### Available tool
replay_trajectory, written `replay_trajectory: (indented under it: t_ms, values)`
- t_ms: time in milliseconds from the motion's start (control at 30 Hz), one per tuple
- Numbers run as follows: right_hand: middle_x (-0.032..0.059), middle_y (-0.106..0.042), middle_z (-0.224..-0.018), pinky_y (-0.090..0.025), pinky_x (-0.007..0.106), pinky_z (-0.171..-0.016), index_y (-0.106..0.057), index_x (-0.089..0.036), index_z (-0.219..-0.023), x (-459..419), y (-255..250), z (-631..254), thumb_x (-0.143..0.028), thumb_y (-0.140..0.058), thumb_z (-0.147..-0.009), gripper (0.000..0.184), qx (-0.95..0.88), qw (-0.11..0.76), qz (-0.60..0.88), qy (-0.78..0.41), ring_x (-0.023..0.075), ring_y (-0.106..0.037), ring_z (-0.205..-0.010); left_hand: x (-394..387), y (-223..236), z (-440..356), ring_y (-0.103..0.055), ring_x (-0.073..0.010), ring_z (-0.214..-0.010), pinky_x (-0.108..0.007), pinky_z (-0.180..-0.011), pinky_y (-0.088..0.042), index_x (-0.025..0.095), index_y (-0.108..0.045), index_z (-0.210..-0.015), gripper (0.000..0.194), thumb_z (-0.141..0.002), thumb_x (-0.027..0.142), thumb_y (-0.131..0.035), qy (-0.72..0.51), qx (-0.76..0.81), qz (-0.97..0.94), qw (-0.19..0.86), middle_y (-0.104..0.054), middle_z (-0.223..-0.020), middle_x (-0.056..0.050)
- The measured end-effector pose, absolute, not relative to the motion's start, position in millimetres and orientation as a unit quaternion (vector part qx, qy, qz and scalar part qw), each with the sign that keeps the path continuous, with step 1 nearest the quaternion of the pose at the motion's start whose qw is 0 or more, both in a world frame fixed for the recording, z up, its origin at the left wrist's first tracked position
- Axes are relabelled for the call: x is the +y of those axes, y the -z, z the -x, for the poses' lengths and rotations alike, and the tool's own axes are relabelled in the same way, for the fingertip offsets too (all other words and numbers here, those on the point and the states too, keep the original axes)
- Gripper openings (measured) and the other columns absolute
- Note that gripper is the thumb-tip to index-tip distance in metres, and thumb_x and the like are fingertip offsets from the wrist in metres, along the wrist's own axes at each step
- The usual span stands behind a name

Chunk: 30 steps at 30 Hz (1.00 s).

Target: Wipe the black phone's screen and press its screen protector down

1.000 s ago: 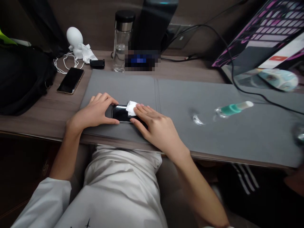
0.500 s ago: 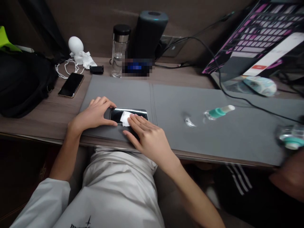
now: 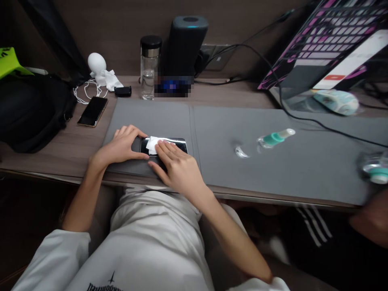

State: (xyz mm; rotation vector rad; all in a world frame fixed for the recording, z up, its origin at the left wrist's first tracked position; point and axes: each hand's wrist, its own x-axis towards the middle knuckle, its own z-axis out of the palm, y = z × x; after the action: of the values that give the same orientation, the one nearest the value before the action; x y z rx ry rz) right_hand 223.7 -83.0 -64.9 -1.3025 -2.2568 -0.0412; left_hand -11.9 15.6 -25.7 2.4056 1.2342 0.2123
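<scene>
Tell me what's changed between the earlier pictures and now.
The right hand has slid the white tissue leftward along the phone, closer to the left hand, uncovering the phone's right end. Nothing was newly taken hold of or let go. Unchanged: the left hand's grip at the phone's left end, the second phone and the black-capped bottle.

No legible text; shirt lettering unreadable.
</scene>
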Motion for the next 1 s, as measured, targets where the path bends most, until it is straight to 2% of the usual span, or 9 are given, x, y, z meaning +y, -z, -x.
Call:
replay_trajectory:
  t_ms: [233, 333, 433, 600, 733, 867, 1000]
  values:
    - [0.0245, -0.073, -0.149, -0.058, 0.051, -0.122, -0.073, -0.005, -0.143, -93, 58, -213, -0.045, -0.054, -0.115, 0.052, -0.839, 0.254, 0.480, 0.014, 0.0358, -0.070, -0.143, 14, 30, 15, -0.050, -0.0369, -0.143, -0.052, -0.123, -0.034, 0.026, -0.060, -0.142, 0.067, -0.091, 0.066, -0.079, -0.078, 0.434, -0.873, 0.209, -0.059, -0.148, -0.011]
    - [0.0269, -0.071, -0.151, -0.055, 0.049, -0.125, -0.071, -0.002, -0.144, -79, 55, -206, -0.047, -0.052, -0.116, 0.057, -0.842, 0.243, 0.481, -0.003, 0.0358, -0.068, -0.146, 15, 30, 17, -0.051, -0.0371, -0.142, -0.052, -0.122, -0.034, 0.025, -0.061, -0.144, 0.071, -0.091, 0.068, -0.078, -0.080, 0.435, -0.872, 0.211, -0.059, -0.148, -0.012]
    - [0.0281, -0.067, -0.156, -0.050, 0.049, -0.129, -0.069, -0.001, -0.148, -65, 55, -199, -0.048, -0.053, -0.116, 0.059, -0.840, 0.241, 0.486, -0.021, 0.0357, -0.064, -0.150, 16, 30, 18, -0.051, -0.0382, -0.143, -0.053, -0.123, -0.034, 0.026, -0.059, -0.152, 0.082, -0.088, 0.074, -0.079, -0.071, 0.435, -0.869, 0.224, -0.058, -0.151, -0.013]
    - [0.0237, -0.060, -0.165, -0.043, 0.052, -0.135, -0.064, -0.004, -0.155, -55, 59, -190, -0.049, -0.056, -0.115, 0.061, -0.841, 0.245, 0.481, -0.040, 0.0348, -0.057, -0.157, 18, 29, 18, -0.046, -0.0393, -0.150, -0.055, -0.126, -0.032, 0.028, -0.046, -0.167, 0.094, -0.091, 0.075, -0.076, -0.078, 0.439, -0.865, 0.229, -0.054, -0.161, -0.014]
    - [0.0232, -0.059, -0.166, -0.040, 0.048, -0.137, -0.063, -0.002, -0.156, -53, 61, -189, -0.051, -0.057, -0.114, 0.064, -0.848, 0.251, 0.464, -0.038, 0.0330, -0.056, -0.158, 19, 29, 18, -0.047, -0.0385, -0.148, -0.055, -0.126, -0.033, 0.028, -0.048, -0.166, 0.084, -0.095, 0.065, -0.074, -0.072, 0.440, -0.869, 0.216, -0.056, -0.159, -0.013]
    - [0.0248, -0.063, -0.162, -0.045, 0.049, -0.133, -0.068, -0.003, -0.149, -57, 62, -189, -0.053, -0.057, -0.114, 0.063, -0.855, 0.263, 0.446, -0.041, 0.0345, -0.061, -0.153, 17, 30, 18, -0.051, -0.0353, -0.141, -0.053, -0.124, -0.035, 0.030, -0.059, -0.157, 0.063, -0.100, 0.055, -0.068, -0.073, 0.431, -0.874, 0.212, -0.061, -0.150, -0.009]
    - [0.0245, -0.068, -0.157, -0.050, 0.050, -0.130, -0.071, -0.006, -0.147, -64, 63, -191, -0.051, -0.061, -0.112, 0.057, -0.854, 0.285, 0.433, -0.054, 0.0346, -0.065, -0.149, 15, 28, 16, -0.052, -0.0341, -0.139, -0.050, -0.122, -0.036, 0.028, -0.064, -0.151, 0.056, -0.100, 0.051, -0.070, -0.072, 0.431, -0.876, 0.203, -0.061, -0.145, -0.009]
